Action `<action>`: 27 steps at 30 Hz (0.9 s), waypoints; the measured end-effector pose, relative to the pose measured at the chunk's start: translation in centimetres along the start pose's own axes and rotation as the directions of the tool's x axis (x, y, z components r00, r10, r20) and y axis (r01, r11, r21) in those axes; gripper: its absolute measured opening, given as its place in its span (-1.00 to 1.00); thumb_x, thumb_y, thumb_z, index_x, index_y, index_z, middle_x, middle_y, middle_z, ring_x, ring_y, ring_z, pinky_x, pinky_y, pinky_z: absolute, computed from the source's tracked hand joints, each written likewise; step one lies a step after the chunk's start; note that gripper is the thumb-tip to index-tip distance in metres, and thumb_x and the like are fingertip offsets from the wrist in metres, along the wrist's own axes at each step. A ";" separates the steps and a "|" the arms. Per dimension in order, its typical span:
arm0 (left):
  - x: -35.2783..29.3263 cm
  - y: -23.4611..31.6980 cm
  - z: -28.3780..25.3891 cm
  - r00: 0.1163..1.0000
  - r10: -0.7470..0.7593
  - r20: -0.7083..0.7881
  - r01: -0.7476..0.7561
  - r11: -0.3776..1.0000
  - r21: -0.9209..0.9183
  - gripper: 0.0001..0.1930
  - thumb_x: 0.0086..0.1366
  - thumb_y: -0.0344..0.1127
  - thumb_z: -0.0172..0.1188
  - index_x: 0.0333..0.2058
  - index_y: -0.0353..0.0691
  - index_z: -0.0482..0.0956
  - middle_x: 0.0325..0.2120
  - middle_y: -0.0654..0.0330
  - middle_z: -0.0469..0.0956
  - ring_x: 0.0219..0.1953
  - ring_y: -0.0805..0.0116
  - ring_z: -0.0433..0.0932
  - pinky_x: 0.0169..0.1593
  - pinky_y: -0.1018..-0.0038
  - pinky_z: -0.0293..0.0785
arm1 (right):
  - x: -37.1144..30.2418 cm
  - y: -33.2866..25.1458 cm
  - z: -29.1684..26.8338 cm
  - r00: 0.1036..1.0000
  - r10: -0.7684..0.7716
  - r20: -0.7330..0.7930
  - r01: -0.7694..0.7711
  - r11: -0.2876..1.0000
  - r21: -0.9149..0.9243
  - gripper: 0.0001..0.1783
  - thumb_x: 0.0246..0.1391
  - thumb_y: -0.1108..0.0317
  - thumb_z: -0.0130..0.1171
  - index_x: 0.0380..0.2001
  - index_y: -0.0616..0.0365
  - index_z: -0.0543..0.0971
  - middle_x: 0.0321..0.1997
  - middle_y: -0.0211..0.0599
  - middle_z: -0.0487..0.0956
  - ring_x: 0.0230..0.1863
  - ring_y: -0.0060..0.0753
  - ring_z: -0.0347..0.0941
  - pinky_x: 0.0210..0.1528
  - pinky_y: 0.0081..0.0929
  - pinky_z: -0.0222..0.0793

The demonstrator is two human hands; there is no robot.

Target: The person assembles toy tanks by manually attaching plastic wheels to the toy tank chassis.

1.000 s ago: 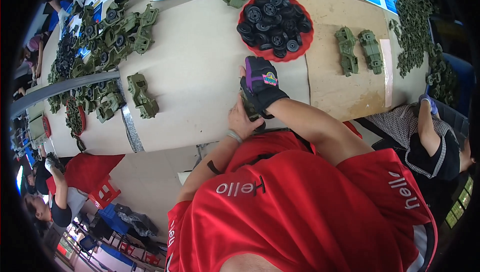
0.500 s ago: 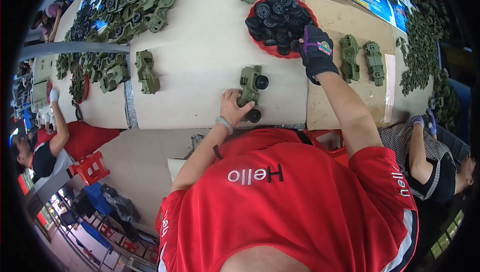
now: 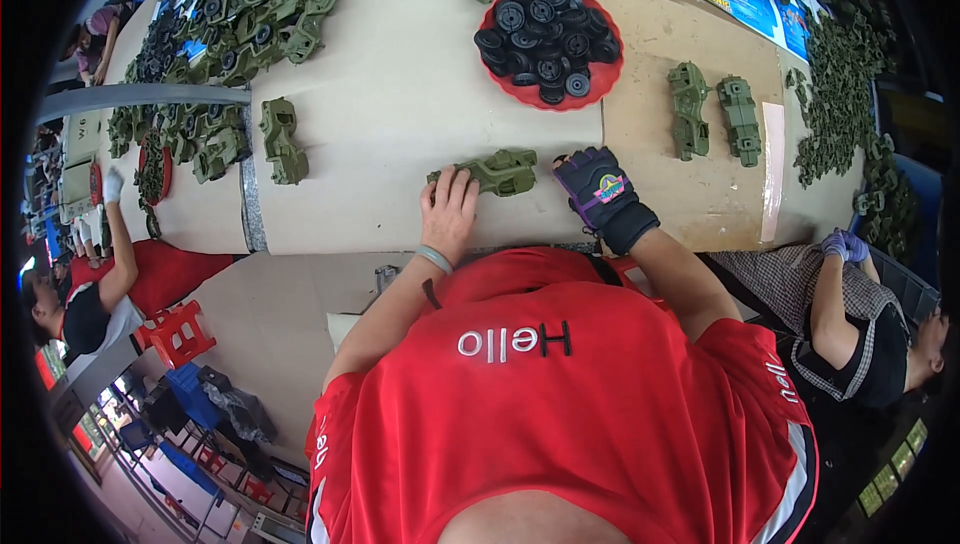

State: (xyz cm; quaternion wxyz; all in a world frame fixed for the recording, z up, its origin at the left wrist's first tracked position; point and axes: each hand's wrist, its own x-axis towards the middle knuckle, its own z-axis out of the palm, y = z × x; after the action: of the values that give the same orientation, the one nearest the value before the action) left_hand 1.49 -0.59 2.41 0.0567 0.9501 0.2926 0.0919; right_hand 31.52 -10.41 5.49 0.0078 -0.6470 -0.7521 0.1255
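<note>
**A:** Grip first. What have your hands got?

**B:** My left hand (image 3: 449, 206) is bare, fingers spread and pressed on the rear end of the green toy truck body (image 3: 490, 172); it's pinning it down, not wrapped around it. My right hand (image 3: 598, 190), in a black-and-purple fingerless glove, sits just beside the truck's front end. Fingers look curled in, but I can't tell if they hold anything.

**B:** The truck lies flat on the beige table (image 3: 400, 94), near the front edge, right in front of me.

**A:** Risk?

**B:** I'd say it could skid. It's hard, smooth moulded plastic on a slick tabletop, and I'm only pushing on one end. A sideways shove might spin it or send it off the edge.

**A:** Around it?

**B:** The red round tray (image 3: 610, 74) of black ribbed wheels is further back, well apart. Two finished green trucks (image 3: 712, 114) stand to the right on the brown board (image 3: 650, 154). Another green body (image 3: 280, 140) lies to the left, with piles of them beyond. A co-worker's gloved hand (image 3: 843, 245) rests at the right table edge.
</note>
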 end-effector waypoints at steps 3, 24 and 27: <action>-2.5 0.4 -0.6 0.996 0.039 0.077 -0.031 0.994 -0.109 -0.30 0.03 -0.35 0.39 0.23 -0.10 0.49 0.32 0.10 0.36 0.46 0.02 0.20 0.38 -0.10 0.13 | -1.0 -0.2 0.7 0.994 0.084 -0.067 -0.068 0.974 0.215 -0.51 -0.01 0.28 0.35 0.04 0.07 0.57 -0.02 -0.15 0.61 0.06 -0.01 0.53 0.10 -0.05 0.42; -0.7 0.5 1.4 0.935 -0.290 0.206 0.344 0.885 -0.315 -0.27 -0.06 -0.11 0.58 0.12 -0.12 0.52 0.08 0.10 0.42 0.24 -0.02 0.36 0.16 0.06 0.47 | 4.5 -3.6 -4.1 0.997 -0.068 -0.037 0.076 0.932 0.355 -0.47 -0.05 0.24 0.49 0.01 0.15 0.59 -0.04 -0.09 0.61 0.08 0.07 0.51 0.15 -0.08 0.45; -0.5 0.9 1.0 0.931 -0.287 0.226 0.349 0.880 -0.322 -0.27 -0.06 -0.12 0.58 0.12 -0.11 0.51 0.07 0.10 0.42 0.24 -0.01 0.36 0.16 0.05 0.47 | 5.2 -3.8 -4.7 0.995 -0.091 0.033 0.077 0.951 0.299 -0.47 -0.06 0.22 0.49 -0.01 0.14 0.60 -0.07 -0.08 0.61 0.06 0.07 0.52 0.11 -0.06 0.45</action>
State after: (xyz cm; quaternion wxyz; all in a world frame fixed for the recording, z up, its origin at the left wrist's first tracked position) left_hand 1.78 -1.66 1.53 0.2674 0.8670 0.4174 0.0508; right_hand 27.76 -4.98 10.07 0.0928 -0.6029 -0.7513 0.2519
